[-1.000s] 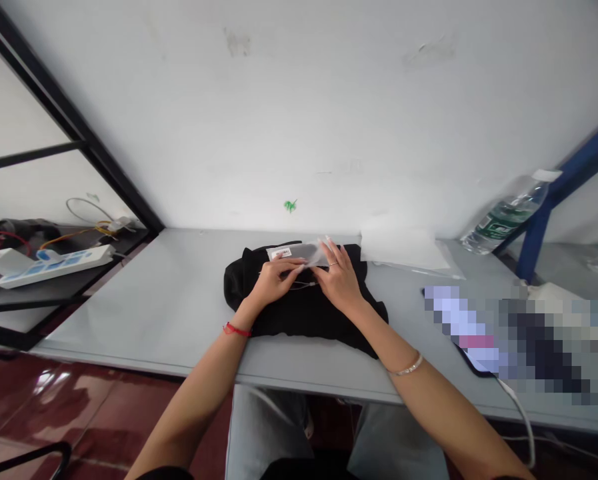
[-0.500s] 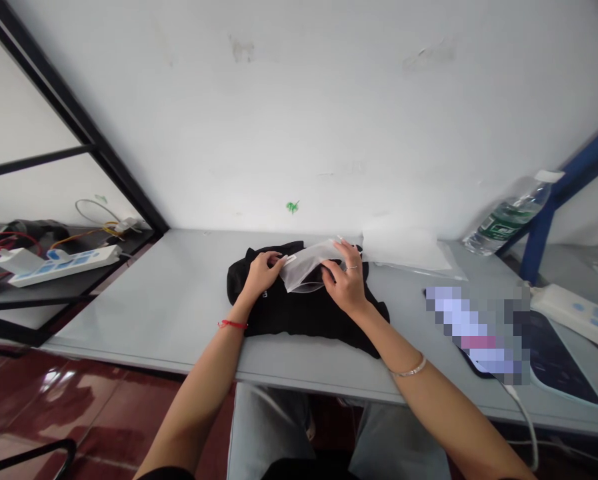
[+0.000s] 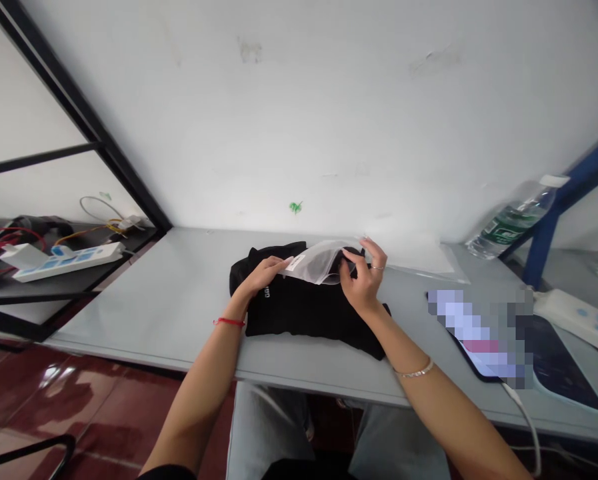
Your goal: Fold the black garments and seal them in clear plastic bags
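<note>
Bag (image 3: 316,263) looks opened already; cloth (image 3: 306,313) lies under it, not inside. Grip-wise, left hand (image 3: 266,273) pinches one end, right hand (image 3: 363,283) the mouth, lol.

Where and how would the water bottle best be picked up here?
Probably around the middle of the bottle, at its green label, coming from the left: the body is roughly round and wider there than at the neck, and the blue post stands close on its right.
</note>
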`<state>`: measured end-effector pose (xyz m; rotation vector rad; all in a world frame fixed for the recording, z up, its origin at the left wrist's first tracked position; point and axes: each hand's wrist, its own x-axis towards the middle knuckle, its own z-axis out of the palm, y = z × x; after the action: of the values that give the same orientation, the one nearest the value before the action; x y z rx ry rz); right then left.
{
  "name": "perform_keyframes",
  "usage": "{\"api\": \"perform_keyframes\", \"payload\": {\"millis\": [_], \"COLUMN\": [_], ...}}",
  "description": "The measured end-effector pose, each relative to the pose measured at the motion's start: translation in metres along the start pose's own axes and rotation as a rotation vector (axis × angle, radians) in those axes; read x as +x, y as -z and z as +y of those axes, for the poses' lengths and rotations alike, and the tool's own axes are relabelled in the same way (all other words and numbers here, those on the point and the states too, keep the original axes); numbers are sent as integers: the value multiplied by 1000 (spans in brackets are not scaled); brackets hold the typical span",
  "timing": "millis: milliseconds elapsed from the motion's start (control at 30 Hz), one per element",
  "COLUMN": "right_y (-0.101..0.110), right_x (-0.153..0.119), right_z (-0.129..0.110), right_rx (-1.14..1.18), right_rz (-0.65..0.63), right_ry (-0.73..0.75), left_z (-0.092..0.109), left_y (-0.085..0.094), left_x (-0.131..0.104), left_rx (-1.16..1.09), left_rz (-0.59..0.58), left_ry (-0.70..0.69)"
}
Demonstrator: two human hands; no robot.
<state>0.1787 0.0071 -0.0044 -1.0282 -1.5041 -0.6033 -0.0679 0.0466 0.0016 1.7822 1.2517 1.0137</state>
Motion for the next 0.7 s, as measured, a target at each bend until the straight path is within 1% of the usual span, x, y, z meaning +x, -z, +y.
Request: {"api": "perform_keyframes", "payload": {"millis": [33,67,100,167,233,333,400,500,600,633,700], "right_y": [0,0,0,0,0,0,0,-3,-5,-5,-5], "right_x": [1,2,2,2,2,1,-1,-5,-9,-9,-10], "right_z": [1,2,2,4,4,3,-1,-8,-14,-15,-14], "right_rx": [2,12,24,36,24,25,36,27,66,87,109], "right_rz": [17,33,46,54,42,23,-7,-143,-279,-300,-300], "right_ry": [9,17,22,16,-2,0,32,95,125,123,98], "left_z": [0,-1,-2,-5,-8,-11,-12,-15,-20,-22,-26], "left_y": [1,2,4,9,16,31,40,54,67,72,82], "left_x": [0,1,2,4,7,9,9,8,4,2,-2], "left_rx": [-23,-45,-72,-112,-116,-46,26,131,231,259,297], "left_rz": [-29,-33,2,131,290,541,679,855,999,1044,1131], "left_ry": [17,32,41,38,21,5,11,50,77,87,130]}}
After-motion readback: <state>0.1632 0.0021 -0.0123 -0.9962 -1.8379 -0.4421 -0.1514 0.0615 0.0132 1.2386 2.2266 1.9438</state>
